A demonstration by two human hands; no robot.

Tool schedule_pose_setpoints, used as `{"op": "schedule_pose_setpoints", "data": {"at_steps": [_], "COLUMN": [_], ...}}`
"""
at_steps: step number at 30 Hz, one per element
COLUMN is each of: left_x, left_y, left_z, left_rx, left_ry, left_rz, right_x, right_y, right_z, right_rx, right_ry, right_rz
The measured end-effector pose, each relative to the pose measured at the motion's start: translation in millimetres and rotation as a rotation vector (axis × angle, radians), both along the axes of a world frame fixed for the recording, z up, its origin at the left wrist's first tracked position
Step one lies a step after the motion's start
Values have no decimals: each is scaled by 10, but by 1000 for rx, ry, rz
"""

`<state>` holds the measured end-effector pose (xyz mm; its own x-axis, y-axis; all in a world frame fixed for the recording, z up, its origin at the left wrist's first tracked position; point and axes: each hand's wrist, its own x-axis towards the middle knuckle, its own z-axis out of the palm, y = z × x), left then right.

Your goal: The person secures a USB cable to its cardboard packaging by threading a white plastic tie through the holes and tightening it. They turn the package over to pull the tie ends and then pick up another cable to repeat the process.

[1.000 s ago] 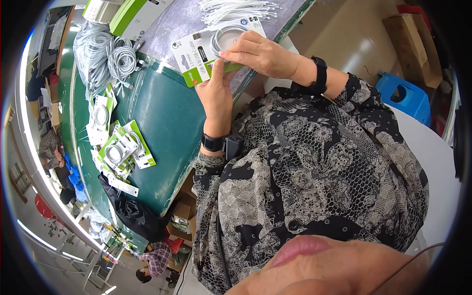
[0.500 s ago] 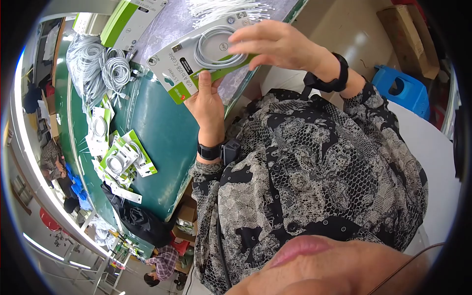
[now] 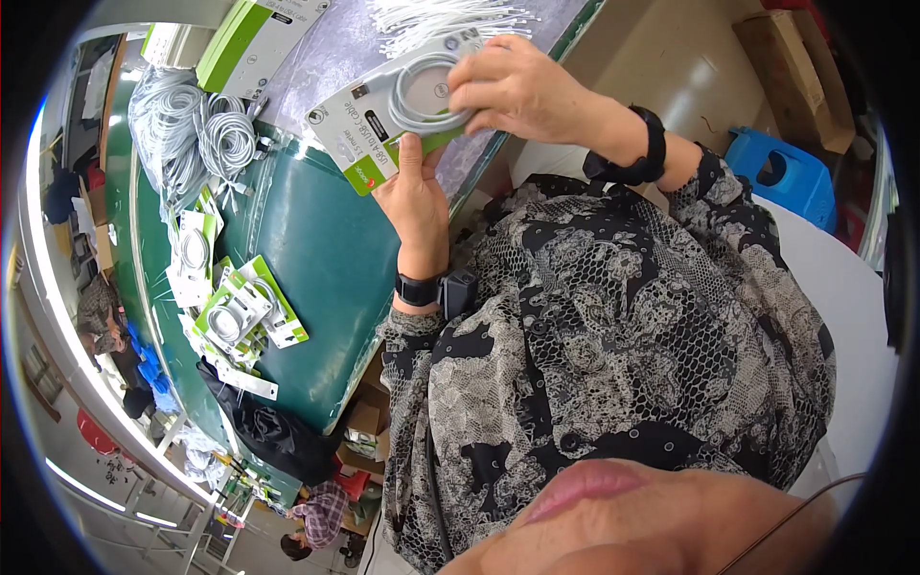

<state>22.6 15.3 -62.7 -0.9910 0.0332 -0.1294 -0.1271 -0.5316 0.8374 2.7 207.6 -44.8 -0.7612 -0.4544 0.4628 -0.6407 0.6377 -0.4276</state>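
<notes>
My left hand (image 3: 418,196) grips a grey and green backing card (image 3: 347,132) by its lower end, thumb on the front. On the card's face lies a coiled light grey USB cable (image 3: 401,96), its plug near the card's left edge. My right hand (image 3: 517,91) has its fingers curled onto the right side of the coil; the fingertips are partly hidden. Behind the card, a pile of white ties (image 3: 431,21) spreads over the table. A stack of similar cards (image 3: 235,48) stands to the left.
Bundled grey cables (image 3: 172,134) lie on the green tabletop (image 3: 307,249) at the left. Closer along it are several carded cables (image 3: 240,311) in a heap and a black bag (image 3: 273,431). A blue stool (image 3: 781,177) and a cardboard box (image 3: 800,77) are at the right.
The card with its cable has shifted slightly right and up, together with my left hand. My right hand has moved a little left, its fingers now bent onto the coil.
</notes>
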Motion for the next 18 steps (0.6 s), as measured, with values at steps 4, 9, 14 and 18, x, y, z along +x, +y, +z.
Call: {"op": "schedule_pose_setpoints", "data": {"at_steps": [4,9,14,18], "left_x": [71,189,228,274], "left_y": [-169,-624,-1129,-1262], "left_z": [-79,-114,-159,-227], "left_rx": [-36,-87,136,257], "left_ry": [-81,-187,-148,-159], "left_rz": [-25,89,248,347], "right_x": [-9,-221,-529,-623], "right_y": [-23,130,399,199], "right_z": [-123,-140,-192,-279], "right_rx": [30,-281,-152,16], "right_ry": [133,-74,-339,42], "right_rz": [60,127,-211,50]}}
